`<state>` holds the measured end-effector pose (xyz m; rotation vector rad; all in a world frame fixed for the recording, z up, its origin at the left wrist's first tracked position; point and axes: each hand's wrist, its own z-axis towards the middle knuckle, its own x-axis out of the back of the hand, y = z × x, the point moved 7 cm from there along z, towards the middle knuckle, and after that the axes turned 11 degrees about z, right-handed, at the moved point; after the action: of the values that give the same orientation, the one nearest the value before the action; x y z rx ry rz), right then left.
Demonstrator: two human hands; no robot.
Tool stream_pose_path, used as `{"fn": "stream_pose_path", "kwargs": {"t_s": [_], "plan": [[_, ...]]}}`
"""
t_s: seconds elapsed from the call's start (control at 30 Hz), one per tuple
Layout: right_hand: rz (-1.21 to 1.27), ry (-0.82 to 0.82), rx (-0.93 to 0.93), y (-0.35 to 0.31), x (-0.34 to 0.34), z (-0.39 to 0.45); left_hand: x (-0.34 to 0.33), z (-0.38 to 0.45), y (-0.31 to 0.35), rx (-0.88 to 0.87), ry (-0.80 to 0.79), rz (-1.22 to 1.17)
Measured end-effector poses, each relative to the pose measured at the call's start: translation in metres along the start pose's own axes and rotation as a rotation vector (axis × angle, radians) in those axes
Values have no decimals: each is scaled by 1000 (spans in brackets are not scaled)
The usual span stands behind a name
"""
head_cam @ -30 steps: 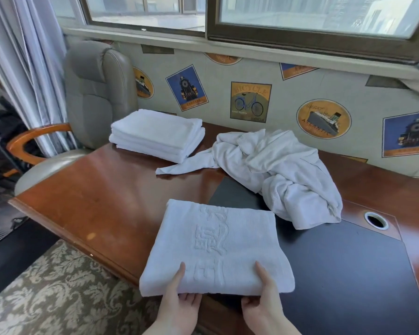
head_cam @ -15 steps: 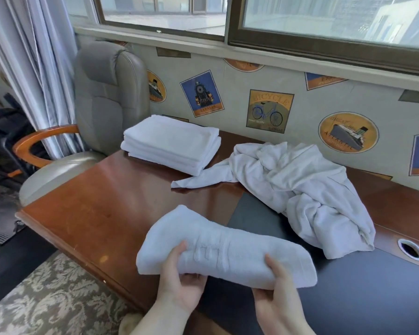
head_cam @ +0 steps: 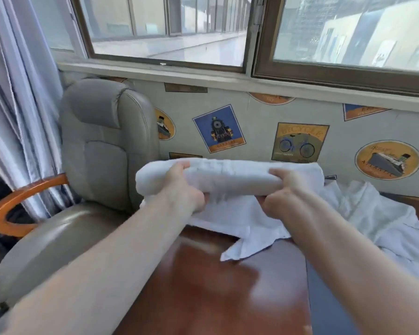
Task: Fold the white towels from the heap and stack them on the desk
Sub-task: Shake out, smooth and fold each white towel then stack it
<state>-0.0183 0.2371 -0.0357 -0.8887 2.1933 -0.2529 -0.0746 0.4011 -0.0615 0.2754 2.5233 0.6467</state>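
I hold a folded white towel point(head_cam: 230, 176) in the air with both arms stretched out. My left hand point(head_cam: 183, 189) grips its left part and my right hand point(head_cam: 282, 192) grips its right part, thumbs on top. Right under it lies the stack of folded white towels point(head_cam: 228, 213) at the far left of the wooden desk point(head_cam: 203, 286), mostly hidden by the held towel and my hands. The heap of crumpled white towels point(head_cam: 382, 221) lies to the right on the desk, one corner trailing toward the middle.
A grey padded chair point(head_cam: 102, 151) with a wooden armrest point(head_cam: 17, 201) stands left of the desk. Behind the desk are a wall with picture stickers point(head_cam: 299, 142) and a window. A dark desk pad point(head_cam: 329, 305) covers the desk's right side. Curtains hang at the far left.
Both hands have lifted the folded towel from the desk's near edge and carried it forward and left, to just above the stack. The view has moved closer to the wall.
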Motion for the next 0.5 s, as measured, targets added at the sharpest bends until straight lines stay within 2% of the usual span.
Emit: {"fn": "stream_pose_path", "kwargs": {"t_s": [0.1,0.17,0.3,0.4,0.5], "plan": [[-1,-127,87,-12,-84,-5,-54,-1,82,-123,-191,95],[87,-197,157,-19,-121,-3,-80,4,119,-196,-337,102],[176,-330,249,-5,-138,42,-93,56,142,-262,-533,143],[114,-328,291,35,-99,112,-51,137,108,-155,-417,139],[55,-163,193,95,-29,185,20,213,51,-27,-236,212]]}}
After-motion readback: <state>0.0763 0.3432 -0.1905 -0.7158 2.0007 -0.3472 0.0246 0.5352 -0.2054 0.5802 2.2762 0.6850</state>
